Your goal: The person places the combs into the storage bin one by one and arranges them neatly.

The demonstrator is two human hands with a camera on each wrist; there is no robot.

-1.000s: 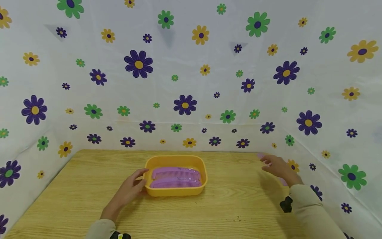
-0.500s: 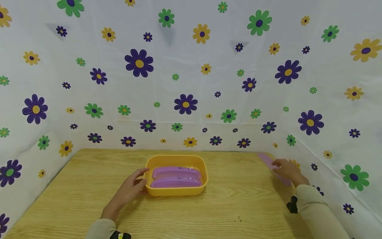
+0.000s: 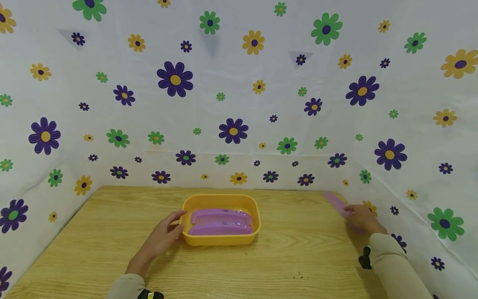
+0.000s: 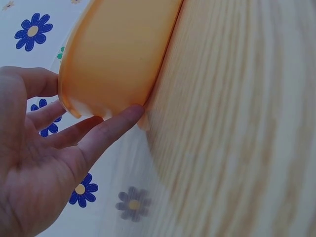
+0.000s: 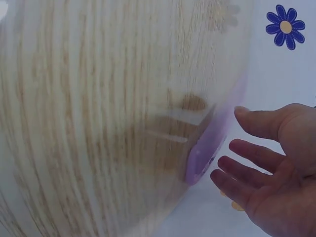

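A yellow plastic basket (image 3: 220, 239) stands on the wooden table with two purple combs (image 3: 221, 216) lying side by side in it. My left hand (image 3: 161, 236) is at the basket's left end. In the left wrist view its loosely extended fingers (image 4: 43, 83) and thumb touch the basket's end wall (image 4: 116, 64). Another purple comb (image 3: 334, 202) lies on the table at the far right edge, its near part under my right hand (image 3: 364, 218). The right wrist view has this comb (image 5: 210, 143) just beyond the spread fingertips, with a gap between.
White sheeting (image 3: 284, 87) with printed flowers rises behind the table and at both sides. The wooden table (image 3: 231, 270) extends between the two hands, with small dark specks (image 3: 298, 275) near the front right.
My right hand has moved right and slightly down over the comb at the table's right edge, uncovering more of the comb's far part. My left hand and the basket keep their places.
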